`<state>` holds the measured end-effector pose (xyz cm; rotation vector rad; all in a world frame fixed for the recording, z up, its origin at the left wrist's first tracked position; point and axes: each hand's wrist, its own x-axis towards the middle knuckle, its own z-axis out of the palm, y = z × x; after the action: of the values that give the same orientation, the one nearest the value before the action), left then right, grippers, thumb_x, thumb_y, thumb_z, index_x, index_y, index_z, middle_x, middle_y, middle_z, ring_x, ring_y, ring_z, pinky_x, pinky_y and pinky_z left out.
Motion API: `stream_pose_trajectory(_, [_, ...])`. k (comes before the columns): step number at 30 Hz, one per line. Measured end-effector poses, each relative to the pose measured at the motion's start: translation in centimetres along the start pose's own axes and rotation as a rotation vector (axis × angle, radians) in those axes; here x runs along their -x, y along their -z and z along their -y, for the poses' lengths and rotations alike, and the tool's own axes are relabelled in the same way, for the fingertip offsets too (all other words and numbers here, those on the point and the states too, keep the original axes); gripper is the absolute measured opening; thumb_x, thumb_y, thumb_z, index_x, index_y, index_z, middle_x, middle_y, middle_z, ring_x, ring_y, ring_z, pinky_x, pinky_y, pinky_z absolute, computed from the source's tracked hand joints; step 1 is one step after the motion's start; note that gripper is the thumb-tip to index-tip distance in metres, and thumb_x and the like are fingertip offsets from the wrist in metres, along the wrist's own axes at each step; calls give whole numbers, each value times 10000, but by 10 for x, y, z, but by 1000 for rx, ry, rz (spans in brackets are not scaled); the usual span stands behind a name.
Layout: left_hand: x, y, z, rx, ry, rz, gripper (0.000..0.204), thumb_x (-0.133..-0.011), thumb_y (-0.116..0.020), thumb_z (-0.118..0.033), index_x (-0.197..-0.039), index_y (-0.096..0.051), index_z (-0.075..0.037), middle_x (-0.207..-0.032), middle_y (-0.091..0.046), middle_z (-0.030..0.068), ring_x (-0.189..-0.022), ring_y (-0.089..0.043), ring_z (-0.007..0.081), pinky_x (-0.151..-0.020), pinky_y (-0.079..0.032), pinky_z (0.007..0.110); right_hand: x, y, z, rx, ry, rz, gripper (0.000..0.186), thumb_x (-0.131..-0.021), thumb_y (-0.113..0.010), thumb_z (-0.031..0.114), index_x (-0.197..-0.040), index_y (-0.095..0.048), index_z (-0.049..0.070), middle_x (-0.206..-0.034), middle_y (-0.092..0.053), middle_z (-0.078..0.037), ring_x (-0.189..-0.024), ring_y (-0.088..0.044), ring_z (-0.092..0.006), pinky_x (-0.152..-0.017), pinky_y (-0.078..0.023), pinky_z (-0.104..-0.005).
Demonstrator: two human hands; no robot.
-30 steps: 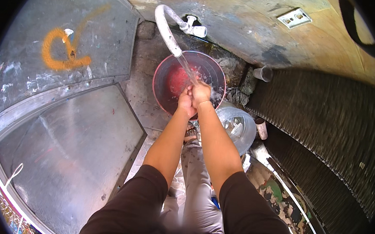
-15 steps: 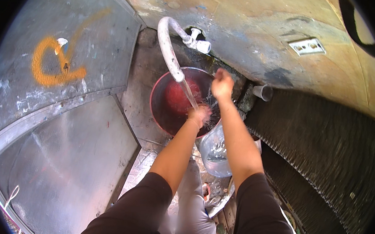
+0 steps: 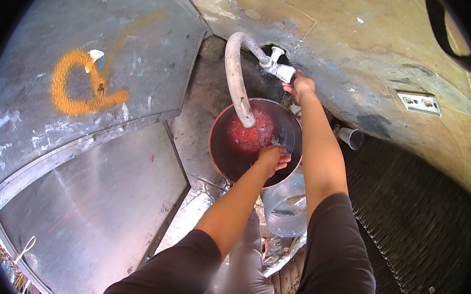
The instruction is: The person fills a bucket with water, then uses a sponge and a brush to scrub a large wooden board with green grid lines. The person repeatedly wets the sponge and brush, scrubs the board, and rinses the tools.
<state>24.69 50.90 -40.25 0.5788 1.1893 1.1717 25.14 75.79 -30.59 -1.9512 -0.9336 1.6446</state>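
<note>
My right hand (image 3: pixel 301 86) gripped the tap (image 3: pixel 278 69) on the wall while my left hand (image 3: pixel 273 158) hovered loosely curled inside the red bucket (image 3: pixel 221 157), just below the hose (image 3: pixel 235 76).

Head cam, steep downward, near red basin (image 3: pixel 229 163).

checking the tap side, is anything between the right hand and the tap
No. The right hand is already on the tap at the wall, nothing between them. The left hand rests in the red basin, below the hose.
</note>
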Motion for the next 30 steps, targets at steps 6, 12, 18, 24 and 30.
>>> stream_pose_trajectory(6, [37,13,-149,186,541,-565,238,-798,-527,-174,-1003,-571,-62,-870,-633,56,-790,-577,148,-645,-425,274,114,-19,-51,-267,414,237,118,-831,-519,113,-776,-588,35,-622,-595,-87,-531,-566,-159,-474,-470,-286])
stream_pose_trajectory(12, [149,58,-122,-19,365,-809,166,-775,-612,-144,-886,-601,-21,-757,-594,38,-687,-532,109,-600,-410,231,159,-29,-70,324,470,203,208,-787,-527,140,-923,-557,-13,-728,-601,-164,-593,-570,-308,-553,-481,-375])
stream_pose_trajectory(18, [271,81,-103,-412,349,-756,216,-781,-622,-171,-929,-583,-17,-831,-614,64,-753,-559,132,-673,-440,260,270,-3,-171,945,942,14,330,-707,-604,257,-960,-568,47,-970,-526,-127,-1000,-463,-296,-873,-327,-472])
stream_pose_trajectory(24, [365,94,-112,-608,444,-599,246,-783,-616,-194,-957,-575,-25,-882,-620,97,-779,-596,175,-695,-466,279,215,24,-236,1226,1085,-103,126,-667,-549,150,-765,-586,81,-860,-511,-67,-888,-472,-244,-820,-341,-425])
stream_pose_trajectory(30, [481,112,-173,-789,478,-310,278,-782,-606,-267,-953,-596,-48,-888,-624,119,-825,-598,226,-720,-463,313,278,26,-96,811,1120,-143,44,-632,-564,101,-645,-560,59,-702,-513,-80,-765,-511,-264,-671,-353,-398])
